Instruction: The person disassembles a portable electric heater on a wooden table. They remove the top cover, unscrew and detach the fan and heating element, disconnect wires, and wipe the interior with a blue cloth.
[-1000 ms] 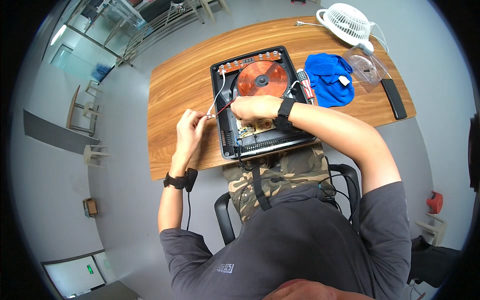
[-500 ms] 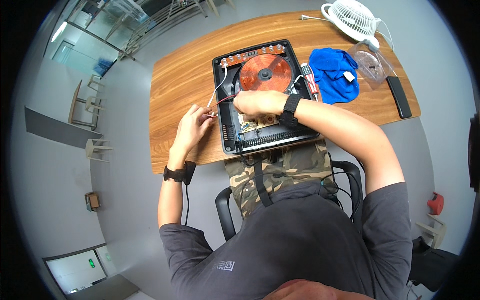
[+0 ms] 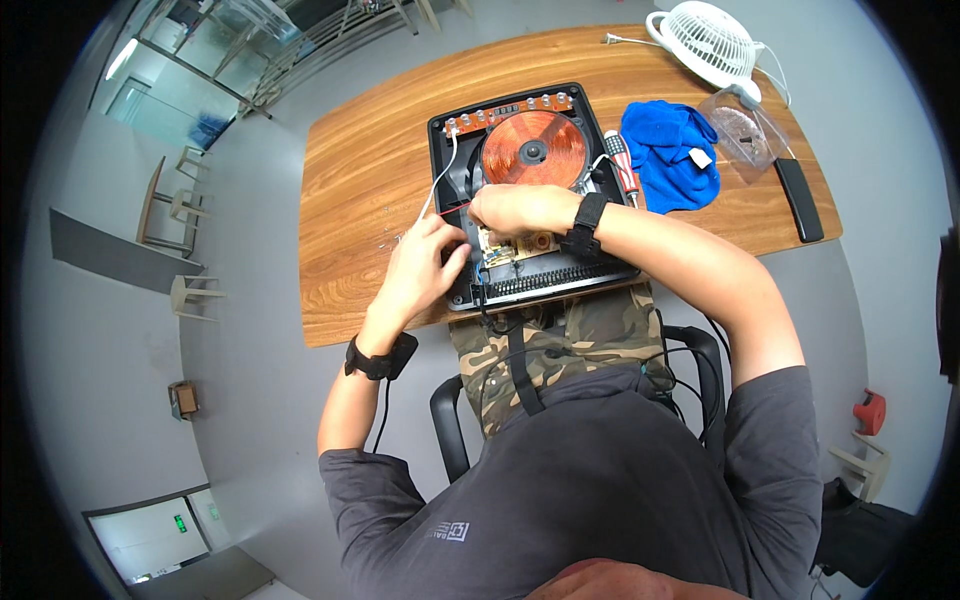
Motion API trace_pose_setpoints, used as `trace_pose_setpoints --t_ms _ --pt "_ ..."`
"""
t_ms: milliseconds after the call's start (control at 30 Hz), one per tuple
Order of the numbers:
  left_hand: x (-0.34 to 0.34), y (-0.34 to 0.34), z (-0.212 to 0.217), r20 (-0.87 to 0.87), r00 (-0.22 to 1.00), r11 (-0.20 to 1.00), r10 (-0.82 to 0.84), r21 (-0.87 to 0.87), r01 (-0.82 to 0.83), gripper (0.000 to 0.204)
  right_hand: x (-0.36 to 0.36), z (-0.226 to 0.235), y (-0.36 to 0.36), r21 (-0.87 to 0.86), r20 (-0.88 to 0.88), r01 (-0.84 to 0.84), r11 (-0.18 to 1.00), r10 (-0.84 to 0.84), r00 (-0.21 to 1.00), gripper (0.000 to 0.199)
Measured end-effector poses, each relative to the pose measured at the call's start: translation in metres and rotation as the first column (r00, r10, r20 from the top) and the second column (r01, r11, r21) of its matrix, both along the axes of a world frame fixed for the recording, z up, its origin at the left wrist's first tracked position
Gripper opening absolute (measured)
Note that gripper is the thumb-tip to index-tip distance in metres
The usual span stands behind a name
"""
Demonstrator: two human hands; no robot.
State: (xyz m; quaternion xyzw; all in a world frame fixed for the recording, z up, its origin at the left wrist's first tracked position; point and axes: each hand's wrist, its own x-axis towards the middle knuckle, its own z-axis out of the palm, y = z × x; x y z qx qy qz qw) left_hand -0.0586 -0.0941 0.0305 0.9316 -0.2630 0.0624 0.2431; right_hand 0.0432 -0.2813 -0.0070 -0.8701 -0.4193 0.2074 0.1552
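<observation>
An opened induction cooker (image 3: 440, 165) lies on the table, with its copper coil (image 3: 513, 160), orange control strip (image 3: 484, 118) and circuit board (image 3: 520, 250) showing. My right hand (image 3: 520, 210) is closed over the middle of the casing, just below the coil. Its fingertips are hidden. My left hand (image 3: 425, 262) reaches over the casing's left edge, fingers curled; what they hold is hidden. Between the two hands runs a thin red wire (image 3: 455, 209). From the control strip a white cable (image 3: 440, 178) comes down to my left fingers.
Right of the cooker lie a red-and-white screwdriver (image 3: 621, 165) and a blue cloth (image 3: 668, 150). Farther right are a clear plastic tray (image 3: 745, 130), a black bar-shaped device (image 3: 798, 200) and a white fan (image 3: 705, 45). Small bits (image 3: 388, 240) are scattered left of the cooker.
My left hand has moved right, from beside the cooker to over its left edge. The white connector that showed at its fingers is now out of sight. My right hand has barely moved.
</observation>
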Motion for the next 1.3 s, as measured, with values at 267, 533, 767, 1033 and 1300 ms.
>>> trace_pose_setpoints --t_ms 267,533,767,1033,1300 --pt "-0.006 -0.022 0.003 -0.329 0.944 0.998 0.024 0.067 -0.002 0.024 -0.008 0.017 -0.019 0.207 -0.08 0.087 0.974 -0.072 0.994 0.025" --pt "0.008 -0.026 0.001 -0.209 0.977 0.998 -0.046 0.042 0.056 0.027 0.03 0.069 -0.09 0.19 0.337 0.143 0.971 -0.201 0.92 0.045" --pt "0.004 -0.045 -0.003 -0.171 0.984 0.962 -0.049 0.256 0.093 0.037 0.04 0.058 -0.101 0.0 0.333 0.216 0.976 -0.204 0.921 0.093" --pt "0.011 -0.051 -0.014 -0.142 0.987 0.953 -0.079 0.281 0.117 0.042 0.04 0.048 -0.068 -0.273 0.23 0.205 0.94 -0.143 0.963 0.13" --pt "0.008 -0.047 -0.016 -0.192 0.972 0.969 -0.132 0.183 0.168 0.042 0.033 0.054 -0.057 -0.36 0.224 0.218 0.907 -0.143 0.964 0.139"
